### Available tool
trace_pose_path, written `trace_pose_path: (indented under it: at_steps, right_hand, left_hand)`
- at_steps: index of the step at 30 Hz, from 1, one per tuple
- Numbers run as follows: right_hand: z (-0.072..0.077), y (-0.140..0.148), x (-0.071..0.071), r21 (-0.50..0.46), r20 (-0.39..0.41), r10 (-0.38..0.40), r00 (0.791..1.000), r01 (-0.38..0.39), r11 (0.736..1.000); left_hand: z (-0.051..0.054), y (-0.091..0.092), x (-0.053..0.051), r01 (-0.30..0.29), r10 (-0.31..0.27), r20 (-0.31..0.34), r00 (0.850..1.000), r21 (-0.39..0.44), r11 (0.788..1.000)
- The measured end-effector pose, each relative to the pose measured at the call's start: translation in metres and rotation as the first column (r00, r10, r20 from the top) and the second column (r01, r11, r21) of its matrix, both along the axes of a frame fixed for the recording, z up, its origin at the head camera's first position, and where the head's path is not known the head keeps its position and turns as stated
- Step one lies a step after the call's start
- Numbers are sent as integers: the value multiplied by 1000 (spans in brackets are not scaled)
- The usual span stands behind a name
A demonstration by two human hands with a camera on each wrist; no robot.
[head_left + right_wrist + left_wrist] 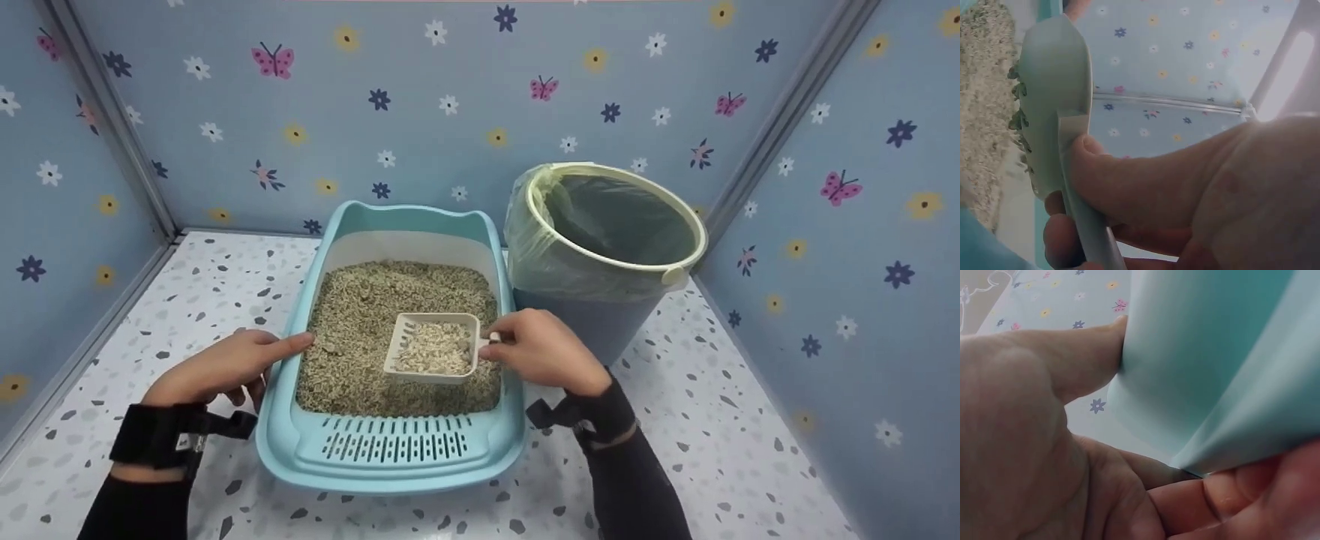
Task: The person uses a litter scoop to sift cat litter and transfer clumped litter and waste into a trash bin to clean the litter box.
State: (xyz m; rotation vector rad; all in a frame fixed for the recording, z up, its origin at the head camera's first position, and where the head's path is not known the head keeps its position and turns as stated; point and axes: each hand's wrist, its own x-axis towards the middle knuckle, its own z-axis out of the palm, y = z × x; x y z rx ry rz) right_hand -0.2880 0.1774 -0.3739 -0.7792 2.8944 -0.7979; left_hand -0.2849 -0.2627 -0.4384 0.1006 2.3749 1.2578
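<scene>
R hand (551, 351) is closed in a pinch, thumb on one side of the handle (1088, 222), fingers on the other, so it's got hold of the scoop (429, 379). Scoop's just L of that hand, long axis running approx. L–R: handle end toward the hand, basin pointing away across the tray (390, 478). Basin's about level, mouth up, w/ pale bits (436, 349) inside; it's over the litter (356, 315), R of centre, prob. clear of it, tho exact gap's hard to tell. L hand (225, 367) grips the tray's L rim, thumb on top, fingers curled under the edge. Bin (592, 319) w/ its liner (529, 247) stands R of the tray, beyond R hand, mouth up. R hand's btw scoop & bin, much nearer the bin than L hand is.
</scene>
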Motion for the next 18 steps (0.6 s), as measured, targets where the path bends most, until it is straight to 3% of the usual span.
trace_pose_path:
  at_steps: [4, 9, 14, 18]
  right_hand:
    - [5, 11, 2, 4, -22, -18, 1000, 18, 1000]
    - [0, 4, -1, 1, 1, 47, 999, -47, 999]
    - [1, 8, 3, 13, -23, -7, 1000, 7, 1000]
    - [-1, 3, 2, 11, 12, 40, 999, -40, 999]
  left_hand:
    - [0, -1, -1, -1, 1, -8, 1000, -12, 1000]
    - [-2, -2, -2, 4, -4, -7, 1000, -17, 1000]
    - [-1, -1, -2, -3, 3, -7, 1000, -11, 1000]
    - [-1, 0, 0, -7, 7, 9, 1000, 1, 1000]
